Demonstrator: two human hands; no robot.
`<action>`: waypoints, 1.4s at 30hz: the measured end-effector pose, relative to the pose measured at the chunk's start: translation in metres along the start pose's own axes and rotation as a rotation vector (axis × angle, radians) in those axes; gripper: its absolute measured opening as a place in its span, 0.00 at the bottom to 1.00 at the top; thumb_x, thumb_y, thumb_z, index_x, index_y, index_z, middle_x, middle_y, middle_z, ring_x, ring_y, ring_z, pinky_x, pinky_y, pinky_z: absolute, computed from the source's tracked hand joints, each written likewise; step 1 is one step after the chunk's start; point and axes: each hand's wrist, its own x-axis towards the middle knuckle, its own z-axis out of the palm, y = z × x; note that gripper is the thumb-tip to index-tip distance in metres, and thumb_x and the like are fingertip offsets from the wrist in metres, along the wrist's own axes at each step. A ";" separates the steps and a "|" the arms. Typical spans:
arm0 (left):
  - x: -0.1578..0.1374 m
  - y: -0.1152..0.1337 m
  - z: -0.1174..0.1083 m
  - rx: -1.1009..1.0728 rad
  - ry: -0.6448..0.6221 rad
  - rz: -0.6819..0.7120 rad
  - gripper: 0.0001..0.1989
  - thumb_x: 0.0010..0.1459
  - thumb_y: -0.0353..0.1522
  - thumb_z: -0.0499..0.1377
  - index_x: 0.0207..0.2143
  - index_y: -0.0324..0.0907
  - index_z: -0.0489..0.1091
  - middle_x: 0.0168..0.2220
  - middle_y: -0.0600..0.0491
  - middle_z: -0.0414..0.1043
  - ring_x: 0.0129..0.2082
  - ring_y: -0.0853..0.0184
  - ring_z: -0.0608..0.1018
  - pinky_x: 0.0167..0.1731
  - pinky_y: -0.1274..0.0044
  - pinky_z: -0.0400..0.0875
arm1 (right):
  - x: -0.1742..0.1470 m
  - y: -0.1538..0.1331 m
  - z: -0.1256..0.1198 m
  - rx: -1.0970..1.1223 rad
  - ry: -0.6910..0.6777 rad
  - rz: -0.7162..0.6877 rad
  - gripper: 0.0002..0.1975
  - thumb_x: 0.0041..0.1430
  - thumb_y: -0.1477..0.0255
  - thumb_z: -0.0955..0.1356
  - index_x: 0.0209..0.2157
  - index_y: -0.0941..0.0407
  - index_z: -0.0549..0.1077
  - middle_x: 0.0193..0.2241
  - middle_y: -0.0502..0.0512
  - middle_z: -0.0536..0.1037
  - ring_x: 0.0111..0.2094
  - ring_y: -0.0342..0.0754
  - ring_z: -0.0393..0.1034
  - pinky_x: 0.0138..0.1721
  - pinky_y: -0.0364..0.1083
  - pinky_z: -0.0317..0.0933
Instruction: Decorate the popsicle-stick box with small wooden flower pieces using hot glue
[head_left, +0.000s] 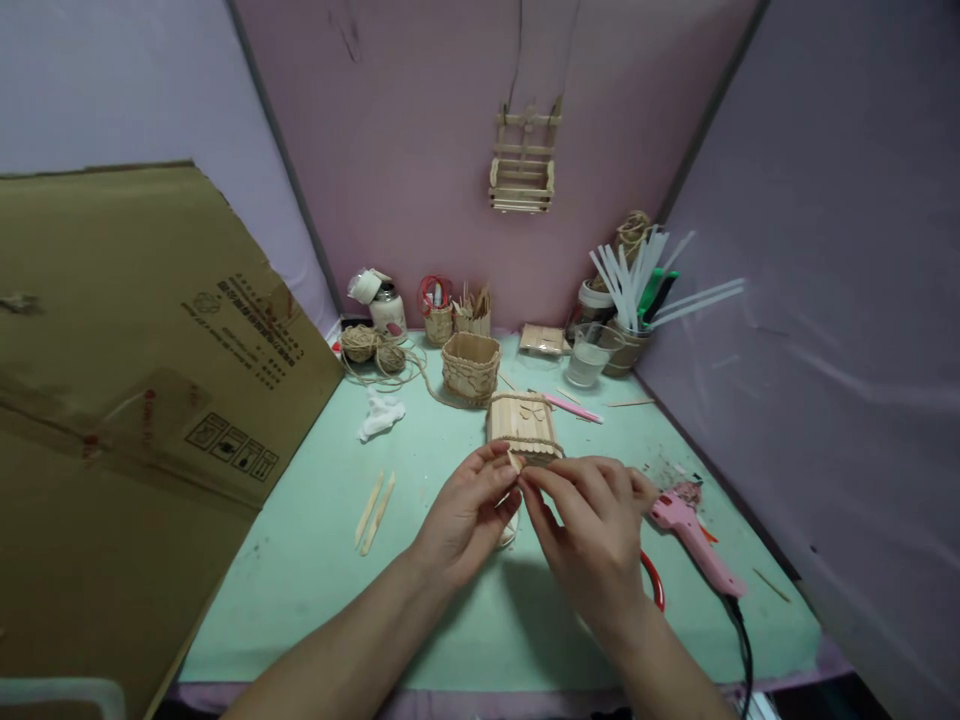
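Between the fingertips of both hands is a small pale piece of wood [515,461]. My left hand [474,505] pinches it from the left, thumb and index finger closed. My right hand [589,510] meets it from the right, its thumb and index finger pressed together at the piece's lower end. Just beyond my fingers lies a box of wooden sticks [517,420] with twine along its edges and a petal-shaped decoration on top. Under my hands, a pale round object [508,530] is partly covered. A red handle [653,580] shows beside my right wrist.
A pink glue gun [697,540] with a black cord lies at right. Two wooden sticks [375,512] and a crumpled white tissue [381,413] are at left. Behind stand a twine-trimmed basket [470,368], twine balls [360,343] and a clear cup [588,358]. A cardboard box [150,400] borders the left.
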 end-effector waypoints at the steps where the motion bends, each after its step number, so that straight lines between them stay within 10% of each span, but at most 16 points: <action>1: 0.000 0.000 0.000 -0.007 0.003 0.007 0.21 0.46 0.26 0.70 0.43 0.40 0.68 0.38 0.53 0.74 0.35 0.73 0.76 0.39 0.80 0.68 | 0.000 0.001 0.001 0.005 0.004 0.000 0.02 0.60 0.73 0.70 0.34 0.53 0.76 0.30 0.51 0.79 0.35 0.50 0.65 0.41 0.52 0.49; 13: 0.007 -0.004 -0.001 -0.027 0.067 0.076 0.19 0.46 0.26 0.70 0.40 0.40 0.67 0.36 0.53 0.75 0.35 0.73 0.77 0.39 0.81 0.70 | 0.004 0.002 0.021 0.049 0.052 0.043 0.03 0.59 0.73 0.69 0.30 0.53 0.75 0.29 0.51 0.79 0.35 0.50 0.66 0.42 0.53 0.49; 19: 0.005 0.013 -0.002 0.143 0.168 0.064 0.18 0.48 0.26 0.67 0.42 0.40 0.68 0.43 0.47 0.77 0.34 0.72 0.77 0.32 0.82 0.68 | 0.034 0.031 0.028 0.353 -0.076 0.458 0.06 0.53 0.70 0.68 0.24 0.54 0.73 0.26 0.52 0.76 0.35 0.50 0.67 0.40 0.50 0.54; 24: 0.038 0.047 -0.011 0.544 0.217 0.369 0.13 0.45 0.27 0.67 0.36 0.41 0.71 0.36 0.52 0.75 0.37 0.70 0.75 0.36 0.79 0.67 | 0.076 0.067 0.047 0.674 -0.421 0.908 0.08 0.45 0.66 0.70 0.23 0.56 0.73 0.21 0.50 0.73 0.27 0.47 0.65 0.30 0.46 0.55; 31: 0.102 0.048 -0.036 0.948 0.120 0.669 0.08 0.49 0.25 0.62 0.34 0.42 0.74 0.40 0.50 0.74 0.45 0.64 0.74 0.48 0.72 0.65 | 0.083 0.073 0.068 0.597 -0.532 1.034 0.04 0.42 0.72 0.70 0.19 0.58 0.74 0.23 0.54 0.77 0.27 0.46 0.66 0.26 0.43 0.53; 42: 0.107 0.026 -0.055 1.163 -0.083 1.017 0.09 0.56 0.29 0.59 0.40 0.42 0.73 0.49 0.46 0.71 0.51 0.61 0.73 0.53 0.67 0.66 | 0.096 0.063 0.069 0.416 -0.659 1.083 0.04 0.42 0.73 0.71 0.20 0.59 0.75 0.18 0.49 0.70 0.23 0.42 0.59 0.22 0.41 0.49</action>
